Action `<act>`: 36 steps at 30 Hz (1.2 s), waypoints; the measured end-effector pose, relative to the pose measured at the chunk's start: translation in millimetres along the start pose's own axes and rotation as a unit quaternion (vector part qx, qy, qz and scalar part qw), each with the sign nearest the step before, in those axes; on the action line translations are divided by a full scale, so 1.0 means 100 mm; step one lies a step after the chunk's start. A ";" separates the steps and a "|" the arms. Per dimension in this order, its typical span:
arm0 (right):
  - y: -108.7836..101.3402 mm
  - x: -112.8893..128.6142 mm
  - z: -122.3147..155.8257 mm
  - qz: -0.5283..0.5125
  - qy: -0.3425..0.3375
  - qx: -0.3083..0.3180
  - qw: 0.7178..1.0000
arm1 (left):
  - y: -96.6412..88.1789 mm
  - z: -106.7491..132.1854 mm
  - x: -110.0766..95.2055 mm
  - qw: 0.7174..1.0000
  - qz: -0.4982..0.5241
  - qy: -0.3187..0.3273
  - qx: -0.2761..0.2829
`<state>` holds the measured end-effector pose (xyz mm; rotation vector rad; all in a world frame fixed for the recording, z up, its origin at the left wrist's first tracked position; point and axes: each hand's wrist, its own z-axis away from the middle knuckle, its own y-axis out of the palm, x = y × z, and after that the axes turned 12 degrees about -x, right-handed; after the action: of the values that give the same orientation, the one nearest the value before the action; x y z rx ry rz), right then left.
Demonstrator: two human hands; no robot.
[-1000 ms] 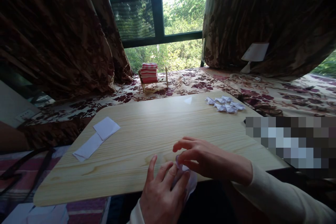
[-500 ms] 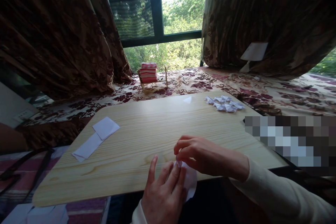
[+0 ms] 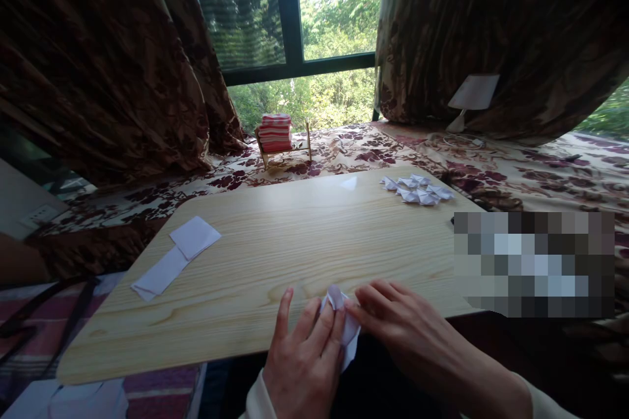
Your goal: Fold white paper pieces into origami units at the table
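Note:
A white sheet of paper (image 3: 350,334), partly folded with its top curled up, lies at the near edge of the table (image 3: 275,255) and hangs a little over it. My left hand (image 3: 307,353) holds the sheet down with its middle fingers, while its index finger stretches apart over the wood. From the right, my right hand (image 3: 393,314) has its fingers bent together and grips the sheet's upper right edge. The fingers of both hands hide part of the folds, and the right thumb is hard to make out.
On the table's left lie white paper pieces (image 3: 195,239); at the far right sit several small folded paper shapes (image 3: 417,190). Behind are a small rack with red-and-white cloths (image 3: 275,133) and a lamp (image 3: 474,93). More paper (image 3: 73,399) lies at lower left.
My right hand has moved down and to the right from the sheet's tip to its right edge. The sheet's top now stands curled in view. My left hand stays nearly in place.

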<state>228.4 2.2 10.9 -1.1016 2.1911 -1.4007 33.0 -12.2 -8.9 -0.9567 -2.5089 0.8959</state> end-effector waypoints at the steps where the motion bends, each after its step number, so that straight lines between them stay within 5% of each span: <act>1: 0.01 0.03 0.00 0.016 0.009 0.004 1.000 | 0.00 -0.01 0.00 1.000 0.000 0.003 0.000; 13: -0.09 -0.01 -0.34 0.048 0.011 0.082 0.995 | -0.02 -0.03 0.00 1.000 0.001 0.010 0.004; 23: -0.21 -0.04 -0.01 -0.004 0.025 0.072 0.997 | -0.04 -0.04 -0.02 1.000 0.003 -0.008 0.020; 29: -0.31 -0.17 -0.40 -0.049 -0.006 0.027 0.998 | -0.01 -0.04 0.00 1.000 -0.005 0.003 -0.008; 36: -0.19 -0.27 -0.72 -0.110 -0.069 0.078 0.989 | 0.03 -0.03 0.01 1.000 -0.004 -0.001 -0.007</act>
<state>209.3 63.3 57.9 -1.3690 1.8761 -1.5073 35.1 -8.5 -8.2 -0.9492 -2.5224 0.8786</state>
